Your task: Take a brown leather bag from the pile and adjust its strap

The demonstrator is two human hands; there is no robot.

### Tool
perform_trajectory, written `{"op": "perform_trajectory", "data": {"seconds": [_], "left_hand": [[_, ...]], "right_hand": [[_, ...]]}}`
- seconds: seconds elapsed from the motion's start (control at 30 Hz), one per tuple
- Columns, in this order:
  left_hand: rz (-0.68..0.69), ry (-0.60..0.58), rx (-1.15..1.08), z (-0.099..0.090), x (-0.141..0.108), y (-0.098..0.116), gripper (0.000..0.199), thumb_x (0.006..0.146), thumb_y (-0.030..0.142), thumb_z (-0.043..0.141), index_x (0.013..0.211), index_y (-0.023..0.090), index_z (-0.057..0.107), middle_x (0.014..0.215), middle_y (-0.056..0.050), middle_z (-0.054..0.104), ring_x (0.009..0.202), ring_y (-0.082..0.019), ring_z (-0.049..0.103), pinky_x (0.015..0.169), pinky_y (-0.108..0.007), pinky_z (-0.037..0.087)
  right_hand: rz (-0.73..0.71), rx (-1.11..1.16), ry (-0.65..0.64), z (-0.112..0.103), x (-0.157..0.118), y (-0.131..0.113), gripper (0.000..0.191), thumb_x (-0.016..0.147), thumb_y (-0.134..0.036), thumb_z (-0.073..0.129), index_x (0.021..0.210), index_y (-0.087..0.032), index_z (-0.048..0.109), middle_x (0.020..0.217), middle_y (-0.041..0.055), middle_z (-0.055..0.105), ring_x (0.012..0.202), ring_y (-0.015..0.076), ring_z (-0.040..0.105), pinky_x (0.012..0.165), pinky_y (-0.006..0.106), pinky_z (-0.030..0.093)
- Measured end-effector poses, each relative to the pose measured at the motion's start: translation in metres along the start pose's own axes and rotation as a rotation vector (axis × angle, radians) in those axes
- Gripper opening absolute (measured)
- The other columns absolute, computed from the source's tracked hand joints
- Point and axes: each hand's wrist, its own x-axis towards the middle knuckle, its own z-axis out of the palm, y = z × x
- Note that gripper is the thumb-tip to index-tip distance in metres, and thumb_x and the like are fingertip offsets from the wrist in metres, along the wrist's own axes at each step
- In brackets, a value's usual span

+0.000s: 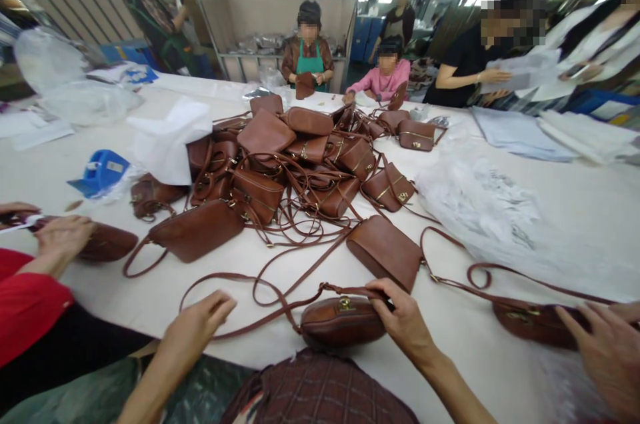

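Right now the right hand (pixel 403 317) pinches the top edge of a brown handbag (pixel 343 323) at the table's (pixel 500 357) near edge, steadying it clasp-up; the left hand (pixel 197 324), fingers loosely curled and empty, rests beside its strap (pixel 260 284). Beyond lies a heap of bags (pixel 290 164).

Both forearms bare, no sleeves in view. Left hand (pixel 197 324) and right hand (pixel 403 317) ungloved, no rings or watch visible. Dark maroon checked garment (pixel 320 391) with thin pale grid lines over lap.
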Motion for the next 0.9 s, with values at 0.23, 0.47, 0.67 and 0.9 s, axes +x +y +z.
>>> {"op": "perform_trajectory", "data": {"seconds": [0.23, 0.47, 0.67, 0.9], "left_hand": [[0.700, -0.473, 0.201, 0.132, 0.039, 0.128, 0.039, 0.089, 0.027, 0.062, 0.128, 0.025, 0.057, 0.124, -0.008, 0.065, 0.116, -0.026, 0.057, 0.103, -0.040, 0.042], [0.713, -0.645, 0.266, 0.134, 0.057, 0.138, 0.019, 0.094, 0.027, 0.051, 0.109, 0.024, 0.061, 0.107, -0.004, 0.064, 0.099, -0.021, 0.060, 0.087, -0.032, 0.046], [0.550, -0.980, 0.088, 0.157, 0.073, 0.124, 0.044, 0.088, 0.033, 0.059, 0.132, 0.026, 0.055, 0.130, -0.007, 0.062, 0.117, -0.026, 0.057, 0.102, -0.038, 0.043], [0.535, -1.160, -0.066, 0.173, 0.097, 0.140, 0.032, 0.094, 0.035, 0.046, 0.119, 0.021, 0.061, 0.115, -0.006, 0.069, 0.102, -0.021, 0.062, 0.091, -0.032, 0.046]], "right_hand": [[0.065, 0.067, -0.073, -0.008, -0.002, -0.002, 0.020, 0.080, -0.023, 0.065, 0.099, -0.026, 0.070, 0.097, 0.0035, 0.073, 0.094, 0.0228, 0.067, 0.088, 0.036, 0.053], [0.308, 0.178, -0.189, -0.025, -0.015, 0.009, 0.026, 0.082, -0.034, 0.067, 0.106, -0.026, 0.070, 0.106, 0.0048, 0.072, 0.100, 0.0243, 0.064, 0.093, 0.039, 0.048], [0.442, 0.445, -0.152, -0.020, -0.021, 0.019, 0.031, 0.086, -0.048, 0.061, 0.102, -0.023, 0.071, 0.103, 0.0062, 0.072, 0.100, 0.0253, 0.063, 0.092, 0.039, 0.047], [0.676, 0.890, -0.001, -0.013, -0.021, 0.029, 0.043, 0.083, -0.056, 0.064, 0.111, -0.023, 0.065, 0.092, 0.0037, 0.071, 0.085, 0.0194, 0.063, 0.079, 0.033, 0.045]]}}
